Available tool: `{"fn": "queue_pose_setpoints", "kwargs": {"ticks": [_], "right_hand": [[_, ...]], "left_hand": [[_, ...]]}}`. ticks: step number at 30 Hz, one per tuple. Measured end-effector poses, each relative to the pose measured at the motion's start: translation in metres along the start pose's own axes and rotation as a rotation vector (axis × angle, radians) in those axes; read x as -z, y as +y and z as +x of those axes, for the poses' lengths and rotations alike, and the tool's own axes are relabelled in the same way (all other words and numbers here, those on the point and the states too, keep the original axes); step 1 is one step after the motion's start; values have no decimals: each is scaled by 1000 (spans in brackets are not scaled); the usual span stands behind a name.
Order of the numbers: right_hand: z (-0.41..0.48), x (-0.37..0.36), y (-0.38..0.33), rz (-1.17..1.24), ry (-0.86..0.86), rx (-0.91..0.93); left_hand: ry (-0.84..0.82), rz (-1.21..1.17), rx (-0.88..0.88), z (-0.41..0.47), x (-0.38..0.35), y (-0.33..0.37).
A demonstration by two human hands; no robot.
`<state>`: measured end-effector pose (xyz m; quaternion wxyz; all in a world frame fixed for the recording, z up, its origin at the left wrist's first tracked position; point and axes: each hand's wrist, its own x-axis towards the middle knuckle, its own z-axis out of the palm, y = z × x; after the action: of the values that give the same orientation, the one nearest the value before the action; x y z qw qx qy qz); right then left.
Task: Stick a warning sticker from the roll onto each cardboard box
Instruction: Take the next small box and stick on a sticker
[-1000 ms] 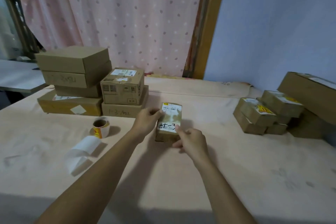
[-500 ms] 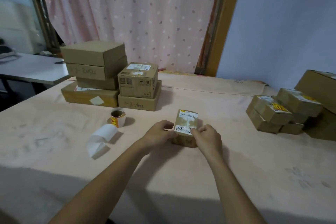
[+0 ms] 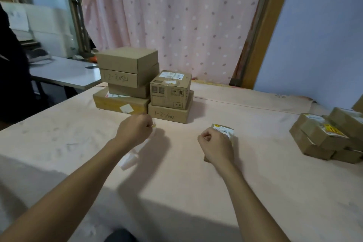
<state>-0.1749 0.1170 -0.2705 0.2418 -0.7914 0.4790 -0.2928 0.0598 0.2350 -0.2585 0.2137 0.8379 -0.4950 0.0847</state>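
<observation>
Left hand [image 3: 135, 131] fingers are curling round the sticker roll [image 3: 153, 125], with only a yellow sliver showing past them. Half a second ago this hand was on the small box [image 3: 224, 130], so it is leaving the box and going for a sticker. A loose backing strip [image 3: 129, 158] is trailing from the roll toward the person.

Right hand [image 3: 216, 148] fingers are curling into a fist over the near end of the small box; whether they are gripping or just resting, cannot tell. This hand is staying with the box. The box is sitting on the surface [image 3: 196, 182], well apart from both piles.

Judgement: the box is placed and the peel step is starting.

Counts:
- one roll
- one strip
- one small box in work
- six boxes in the left pile [image 3: 137, 84]
- at least five in the right pile [image 3: 322, 135], which the frame edge is cutting off, with yellow stickers showing on some
</observation>
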Motion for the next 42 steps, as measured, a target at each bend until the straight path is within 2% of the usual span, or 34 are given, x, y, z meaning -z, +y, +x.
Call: {"fn": "queue_pose_setpoints", "kwargs": {"ticks": [5, 10, 13, 16, 21, 25, 28, 31, 35, 37, 39, 42], "right_hand": [[-4, -19, -17, 19, -82, 121], [-7, -33, -28, 57, -144, 193], [-11, -39, -33, 81, -210, 290], [-11, -39, -39, 98, -210, 377], [-9, -23, -50, 163, -94, 439], [-9, -8, -55, 202, 10, 491], [-6, 5, -52, 269, 130, 520], [-2, 23, -50, 497, 82, 464], [2, 43, -49, 724, -142, 376], [3, 46, -49, 730, -192, 348], [1, 47, -50, 653, -172, 347], [-2, 47, -52, 435, 34, 502]], "left_hand": [[-80, 104, -84, 3, -5, -29], [13, 153, -136, 5, -14, -34], [-1, 97, -138, 6, -14, -21], [-46, -165, -13, 10, -2, -3], [-105, -925, 160, 6, 32, 35], [-150, -1171, 172, -5, 51, 60], [-202, -1265, 87, -12, 60, 67], [-240, -1275, -115, -18, 66, 68], [-141, -1044, -323, -21, 65, 64], [-84, -1007, -358, -23, 64, 66], [-39, -1001, -340, -26, 62, 71], [36, -891, -310, -25, 54, 73]]}}
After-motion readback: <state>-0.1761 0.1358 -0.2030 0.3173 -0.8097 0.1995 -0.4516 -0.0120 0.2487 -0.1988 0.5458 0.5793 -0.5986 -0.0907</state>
